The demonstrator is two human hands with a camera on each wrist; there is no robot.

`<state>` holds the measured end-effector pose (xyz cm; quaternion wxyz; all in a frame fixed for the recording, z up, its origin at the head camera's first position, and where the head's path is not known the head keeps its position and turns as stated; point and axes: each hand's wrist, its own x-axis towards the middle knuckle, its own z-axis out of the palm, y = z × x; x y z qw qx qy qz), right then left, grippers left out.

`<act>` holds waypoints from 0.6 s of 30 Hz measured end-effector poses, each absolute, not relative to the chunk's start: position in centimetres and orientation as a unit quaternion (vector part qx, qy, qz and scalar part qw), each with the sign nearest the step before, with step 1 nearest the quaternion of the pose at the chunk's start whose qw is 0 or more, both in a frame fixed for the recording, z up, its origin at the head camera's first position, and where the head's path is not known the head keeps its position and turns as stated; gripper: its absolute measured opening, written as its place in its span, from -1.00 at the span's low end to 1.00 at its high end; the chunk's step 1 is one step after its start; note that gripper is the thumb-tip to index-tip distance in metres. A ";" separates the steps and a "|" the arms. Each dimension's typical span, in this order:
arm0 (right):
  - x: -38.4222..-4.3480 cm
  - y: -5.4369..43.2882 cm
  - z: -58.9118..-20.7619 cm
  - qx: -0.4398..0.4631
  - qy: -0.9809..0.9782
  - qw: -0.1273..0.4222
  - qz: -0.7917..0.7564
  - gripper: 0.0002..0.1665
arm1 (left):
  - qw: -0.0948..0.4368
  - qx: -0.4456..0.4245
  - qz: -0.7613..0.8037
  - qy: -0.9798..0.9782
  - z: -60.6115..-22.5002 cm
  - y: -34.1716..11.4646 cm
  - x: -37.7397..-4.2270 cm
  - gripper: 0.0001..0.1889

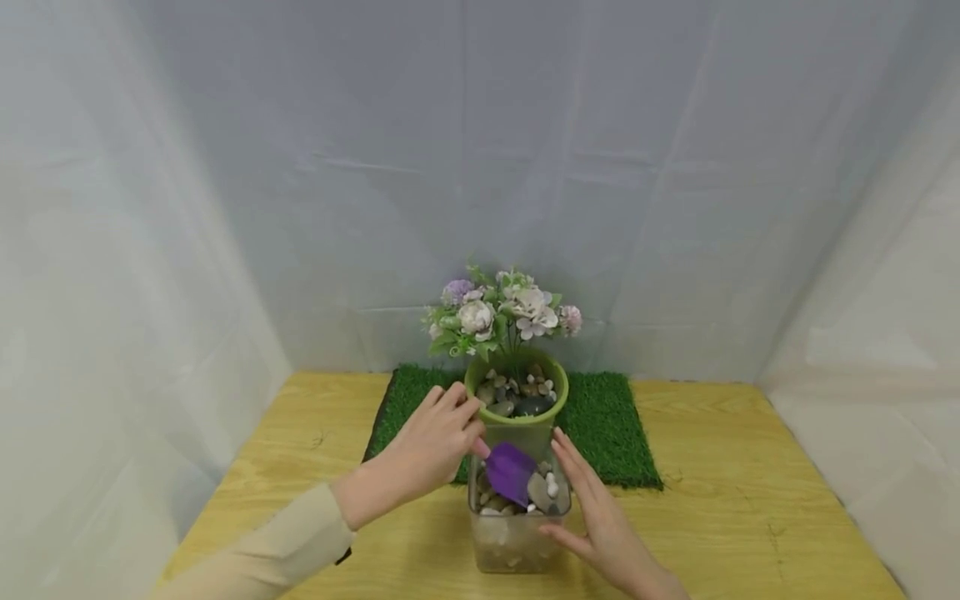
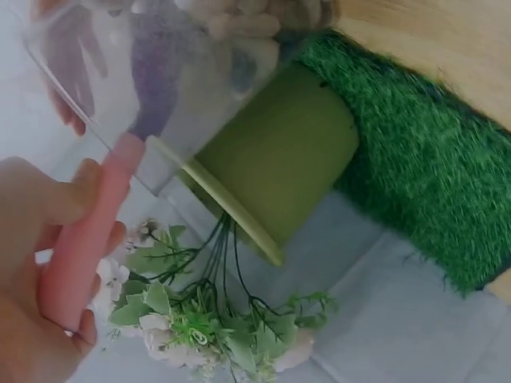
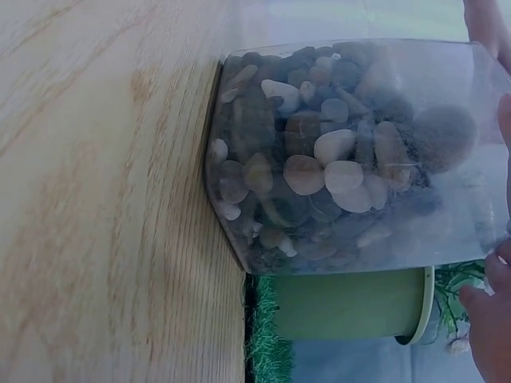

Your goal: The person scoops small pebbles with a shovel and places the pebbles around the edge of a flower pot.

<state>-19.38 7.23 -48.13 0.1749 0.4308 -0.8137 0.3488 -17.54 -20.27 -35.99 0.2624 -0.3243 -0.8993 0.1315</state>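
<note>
My left hand grips the pink handle of a small purple shovel, fingers wrapped round it, as the left wrist view shows. The shovel's blade dips into a clear plastic container of mixed pebbles, lying against the stones. On the container's right side my right hand rests with fingers extended, thumb at the near rim and fingertips by the far corner. Through the clear wall, the right wrist view shows pebbles of several sizes piled inside.
Right behind the container stands a green flowerpot with stones and artificial flowers. The pot sits on a mat of artificial grass on the wooden table. Pale plastic sheeting hangs behind and at both sides.
</note>
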 end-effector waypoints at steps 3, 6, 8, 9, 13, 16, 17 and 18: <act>-19.5 7.2 -48.0 0.429 -0.814 0.171 0.351 0.16 | 0.258 -0.304 0.156 -0.904 -35.7 -19.9 -17.3 -0.87; -19.6 7.2 -47.9 0.429 -0.815 0.167 0.351 0.17 | 0.223 -0.278 0.199 -0.913 -34.8 -19.6 -17.2 -0.80; -19.7 7.2 -47.9 0.429 -0.815 0.166 0.352 0.17 | 0.190 -0.268 0.220 -0.919 -34.1 -19.4 -17.2 -0.78; -19.7 7.2 -48.0 0.429 -0.815 0.165 0.352 0.17 | 0.177 -0.268 0.219 -0.921 -33.8 -19.4 -17.3 -0.80; -19.6 7.2 -48.2 0.428 -0.817 0.164 0.351 0.17 | 0.151 -0.289 0.175 -0.929 -33.8 -19.7 -18.2 -0.82; -19.5 7.2 -48.4 0.427 -0.818 0.162 0.350 0.18 | 0.169 -0.316 0.125 -0.925 -34.8 -20.5 -18.8 -0.84; -19.5 7.2 -48.4 0.426 -0.819 0.162 0.349 0.18 | 0.179 -0.325 0.108 -0.922 -35.2 -20.7 -19.0 -0.88; -19.4 7.3 -48.5 0.425 -0.820 0.162 0.348 0.17 | 0.188 -0.333 0.093 -0.919 -35.7 -21.0 -19.1 -0.91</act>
